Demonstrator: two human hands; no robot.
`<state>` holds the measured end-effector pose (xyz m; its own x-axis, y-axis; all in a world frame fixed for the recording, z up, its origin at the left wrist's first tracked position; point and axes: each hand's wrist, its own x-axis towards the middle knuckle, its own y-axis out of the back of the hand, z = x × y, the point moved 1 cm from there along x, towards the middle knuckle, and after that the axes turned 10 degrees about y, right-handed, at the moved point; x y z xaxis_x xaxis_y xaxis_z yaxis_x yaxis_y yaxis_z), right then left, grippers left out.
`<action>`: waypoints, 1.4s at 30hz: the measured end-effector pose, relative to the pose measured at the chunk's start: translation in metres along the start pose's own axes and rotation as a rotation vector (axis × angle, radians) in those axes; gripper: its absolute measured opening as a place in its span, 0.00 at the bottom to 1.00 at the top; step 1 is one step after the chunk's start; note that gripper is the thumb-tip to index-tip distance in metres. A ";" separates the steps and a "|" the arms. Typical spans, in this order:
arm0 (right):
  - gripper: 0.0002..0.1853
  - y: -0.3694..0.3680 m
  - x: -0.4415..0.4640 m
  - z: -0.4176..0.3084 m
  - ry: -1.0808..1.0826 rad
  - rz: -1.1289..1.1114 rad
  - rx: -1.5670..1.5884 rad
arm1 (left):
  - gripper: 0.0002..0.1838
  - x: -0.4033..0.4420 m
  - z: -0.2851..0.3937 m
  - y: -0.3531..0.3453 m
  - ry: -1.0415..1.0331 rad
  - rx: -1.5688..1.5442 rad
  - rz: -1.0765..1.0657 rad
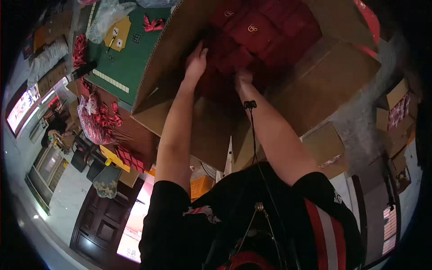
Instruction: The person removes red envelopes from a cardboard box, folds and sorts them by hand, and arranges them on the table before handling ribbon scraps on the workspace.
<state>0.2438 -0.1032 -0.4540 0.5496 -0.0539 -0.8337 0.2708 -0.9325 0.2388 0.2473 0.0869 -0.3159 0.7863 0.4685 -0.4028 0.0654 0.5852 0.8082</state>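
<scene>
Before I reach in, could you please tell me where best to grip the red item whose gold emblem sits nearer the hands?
I'd grip the red item by its near edge, coming from above on the right hand's side. The carton lies open there, while other red items crowd its far side. Its broad emblem face offers little to pinch; its thickness is unclear.

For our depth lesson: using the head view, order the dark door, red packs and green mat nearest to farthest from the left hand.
1. Red packs, by the left hand, inside the box
2. Green mat, left of the box
3. Dark door, lower left
</scene>
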 end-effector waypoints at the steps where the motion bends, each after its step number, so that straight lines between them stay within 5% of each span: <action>1: 0.19 -0.003 0.002 0.001 0.014 -0.002 -0.033 | 0.27 -0.002 0.009 0.007 0.125 -0.057 0.005; 3: 0.20 -0.007 0.007 0.005 0.036 -0.041 -0.164 | 0.26 -0.006 0.021 0.021 0.243 -0.104 0.005; 5: 0.21 -0.013 0.015 0.009 0.062 -0.082 -0.308 | 0.26 -0.008 0.032 0.032 -0.113 0.117 -0.018; 7: 0.22 -0.018 0.015 0.007 0.084 -0.064 -0.290 | 0.26 -0.005 0.024 0.018 -0.071 0.175 -0.066; 9: 0.16 -0.012 0.011 0.009 0.061 0.022 0.123 | 0.26 -0.003 0.026 0.006 -0.025 0.230 -0.112; 12: 0.19 -0.010 0.008 0.010 0.157 -0.011 0.276 | 0.25 -0.003 0.041 -0.002 0.016 0.415 0.045; 15: 0.22 0.002 -0.009 0.007 0.110 -0.157 -0.025 | 0.23 -0.003 0.039 -0.006 0.079 0.426 -0.028; 18: 0.22 0.011 -0.064 -0.036 0.316 0.092 -0.341 | 0.21 -0.006 0.022 -0.005 -0.012 0.380 0.112; 21: 0.22 0.000 -0.095 -0.079 0.328 -0.033 -0.183 | 0.20 -0.017 0.018 -0.004 -0.168 0.423 0.173; 24: 0.22 -0.023 -0.074 -0.072 0.323 -0.276 0.535 | 0.19 -0.022 0.021 -0.007 -0.150 0.374 0.058; 27: 0.21 -0.003 -0.088 -0.109 0.184 -0.453 0.333 | 0.19 -0.018 0.019 -0.011 -0.133 0.190 0.203; 29: 0.19 -0.005 -0.075 -0.095 -0.060 -0.521 0.538 | 0.21 -0.017 0.029 -0.003 -0.131 0.194 0.089; 33: 0.26 0.004 -0.080 -0.090 0.091 -0.698 0.629 | 0.25 -0.006 0.018 -0.009 -0.106 0.329 -0.021; 35: 0.21 0.007 -0.081 -0.085 -0.084 -0.130 0.502 | 0.24 -0.003 0.010 -0.010 -0.075 0.363 0.059; 39: 0.21 -0.007 -0.031 -0.019 -0.055 0.005 0.306 | 0.24 -0.004 0.027 0.030 -0.202 0.243 0.182; 42: 0.22 -0.035 0.012 0.023 0.009 0.102 0.173 | 0.24 0.009 -0.003 0.018 -0.158 0.223 0.045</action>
<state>0.2226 -0.0797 -0.4841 0.5744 -0.1488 -0.8049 0.0736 -0.9700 0.2318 0.2534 0.1032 -0.3061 0.8764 0.3715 -0.3065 0.1481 0.3977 0.9055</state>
